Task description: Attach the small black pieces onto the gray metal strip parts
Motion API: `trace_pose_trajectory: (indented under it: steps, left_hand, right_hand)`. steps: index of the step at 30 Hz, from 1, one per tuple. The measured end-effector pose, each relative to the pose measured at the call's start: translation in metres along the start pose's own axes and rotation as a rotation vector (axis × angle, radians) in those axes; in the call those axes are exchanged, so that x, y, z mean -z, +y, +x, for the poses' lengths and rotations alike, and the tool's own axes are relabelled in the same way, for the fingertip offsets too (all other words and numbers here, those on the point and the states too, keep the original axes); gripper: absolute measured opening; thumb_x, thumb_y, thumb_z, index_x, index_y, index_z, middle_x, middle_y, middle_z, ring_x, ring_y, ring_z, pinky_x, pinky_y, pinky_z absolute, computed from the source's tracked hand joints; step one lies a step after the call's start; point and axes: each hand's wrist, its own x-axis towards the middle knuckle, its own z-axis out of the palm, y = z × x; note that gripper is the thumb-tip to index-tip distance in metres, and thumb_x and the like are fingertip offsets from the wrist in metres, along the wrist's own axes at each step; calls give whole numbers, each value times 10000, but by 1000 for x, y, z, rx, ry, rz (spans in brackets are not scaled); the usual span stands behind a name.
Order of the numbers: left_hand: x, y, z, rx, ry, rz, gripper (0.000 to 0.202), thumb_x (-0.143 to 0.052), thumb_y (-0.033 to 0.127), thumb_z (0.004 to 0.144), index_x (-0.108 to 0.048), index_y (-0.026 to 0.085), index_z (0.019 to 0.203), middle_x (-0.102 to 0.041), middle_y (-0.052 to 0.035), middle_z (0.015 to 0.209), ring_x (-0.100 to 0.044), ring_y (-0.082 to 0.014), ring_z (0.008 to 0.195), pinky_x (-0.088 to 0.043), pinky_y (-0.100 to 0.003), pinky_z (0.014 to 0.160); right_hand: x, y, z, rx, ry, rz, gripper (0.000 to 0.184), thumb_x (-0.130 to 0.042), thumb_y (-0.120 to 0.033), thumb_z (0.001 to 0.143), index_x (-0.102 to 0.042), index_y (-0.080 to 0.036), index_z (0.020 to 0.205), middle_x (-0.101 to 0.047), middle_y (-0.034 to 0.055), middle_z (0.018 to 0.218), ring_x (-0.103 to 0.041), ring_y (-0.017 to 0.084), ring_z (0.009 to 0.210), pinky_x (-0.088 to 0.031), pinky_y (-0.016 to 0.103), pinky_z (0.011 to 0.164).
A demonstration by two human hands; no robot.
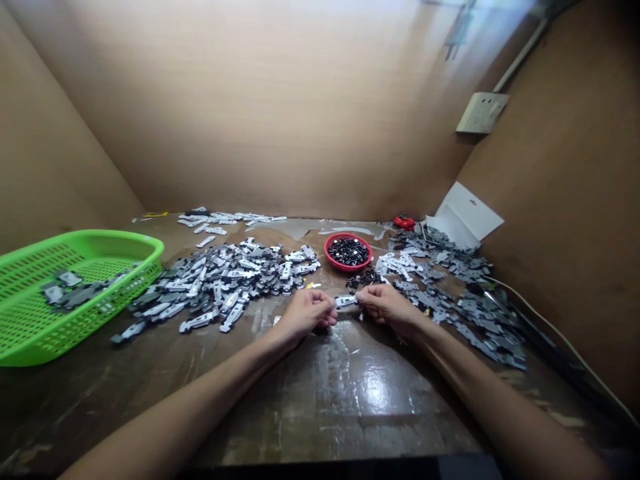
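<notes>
A: How did the left hand (309,311) stand?
B: Grip together, thumb and fingertips pinched at one end of a small white-and-black, car-shaped plastic piece (345,301).
A: And the right hand (387,305)?
B: Its grip was clamped on the other end.
A: Where was the piece?
B: Between both hands, over the glossy brown desk (345,413), near a round red plastic basket (349,268).

Glare patches the tabletop (373,387) (right edge dim).
</notes>
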Motion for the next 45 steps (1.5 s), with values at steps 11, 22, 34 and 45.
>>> trace_pose_trajectory:
  steps: [11,22,34,45]
  left_hand:
    - [-2,-1,1,-11,35,2,212,-639,305,695,-552,112,687,-635,-55,612,-606,-107,497,-440,-171,463]
    - [22,18,12,-192,433,-674,107,-575,144,739,-597,110,838,-634,-37,722,-597,-57,571,-481,-118,527]
    - [0,4,3,-59,72,-340,306,-616,316,746,-580,123,981,-608,-32,681,-591,-77,533,-453,-146,481]
    - [-5,5,-6,55,-102,-288,369,-637,396,736,-561,134,984,-654,-106,837,-654,-141,661,-493,-194,531]
  right_hand:
    - [-15,4,4,307,271,-323,303,-525,-416,766,-483,-161,607,-426,-36,551,-340,76,493,-253,200,462]
    - [86,-34,-18,20,763,-1128,255,-530,-402,750,-681,-199,717,-660,77,755,-568,196,693,-342,259,582]
    - [107,-36,-31,-195,525,-1246,120,-631,-328,631,-692,-235,675,-669,32,707,-570,169,652,-298,233,517]
    - [-3,-27,-17,757,269,-1093,166,-472,-264,845,-625,-199,845,-594,77,859,-525,173,803,-381,267,699]
